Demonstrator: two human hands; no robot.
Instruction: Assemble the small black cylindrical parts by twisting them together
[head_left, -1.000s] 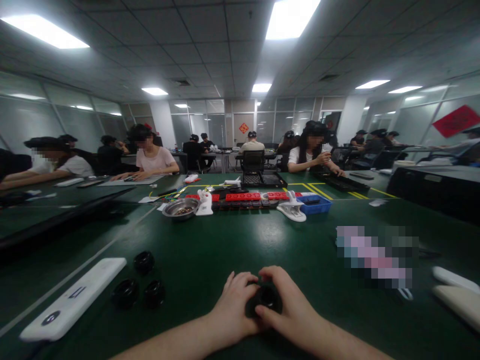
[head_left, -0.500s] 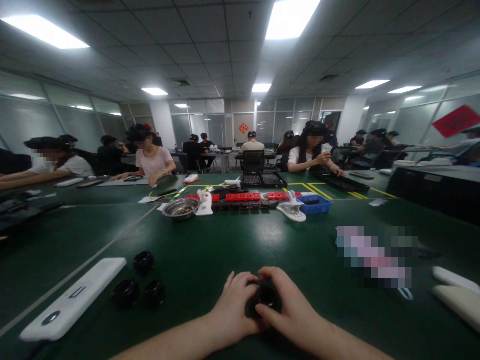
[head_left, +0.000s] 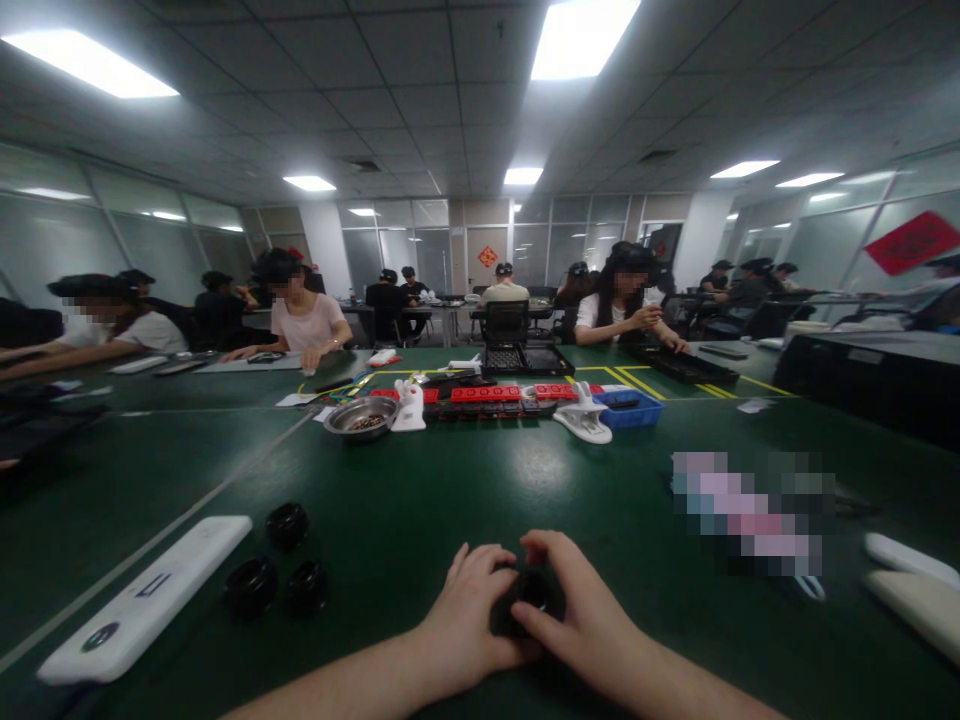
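Pinching small black round part [head_left: 527,598] between both hands: left hand [head_left: 469,610] and right hand [head_left: 581,620] closed around it, low over table [head_left: 465,490] for support. Three matching parts [head_left: 279,570] left of left hand, near white case [head_left: 146,598].

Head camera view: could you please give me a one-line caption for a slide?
Both hands, left hand and right hand, grip a small black round part over a green table.

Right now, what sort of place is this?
Probably a shared assembly workroom: people seated at long green tables, a metal parts bowl, and both hands on a small black part.
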